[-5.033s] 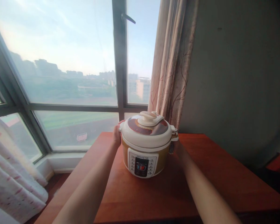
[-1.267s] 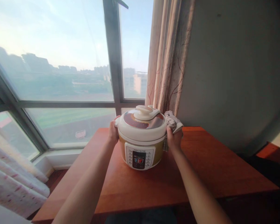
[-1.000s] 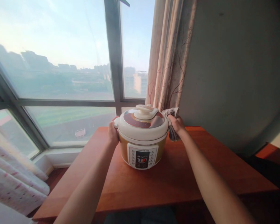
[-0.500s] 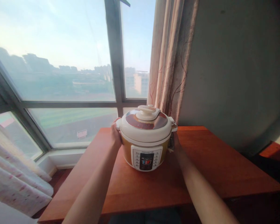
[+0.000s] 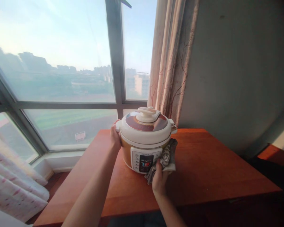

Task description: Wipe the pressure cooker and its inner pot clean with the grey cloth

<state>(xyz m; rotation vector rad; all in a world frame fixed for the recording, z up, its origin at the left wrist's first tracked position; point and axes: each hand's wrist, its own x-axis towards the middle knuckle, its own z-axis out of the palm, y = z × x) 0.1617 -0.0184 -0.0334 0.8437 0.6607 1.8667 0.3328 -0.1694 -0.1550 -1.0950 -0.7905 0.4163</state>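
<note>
An electric pressure cooker (image 5: 145, 134), white and gold with a glossy lid, stands upright on the wooden table. Its front control panel (image 5: 135, 160) is partly covered on the right. My left hand (image 5: 115, 135) is closed around the cooker's left side handle, the fingers mostly hidden behind it. In my right hand (image 5: 160, 179) is a bunched grey patterned cloth (image 5: 167, 156), pressed against the lower right front of the cooker. The thumb lies over the cloth.
The reddish-brown table (image 5: 203, 170) extends around the cooker. Beyond it are a large window (image 5: 68, 78) and a long beige curtain (image 5: 170, 56). A grey wall (image 5: 234, 78) rises at the right, and a spotted white curtain (image 5: 16, 186) hangs at the lower left.
My right hand has come from the cooker's right side round to its front, bringing the cloth into view over the panel's edge. My left hand stays at the left handle.
</note>
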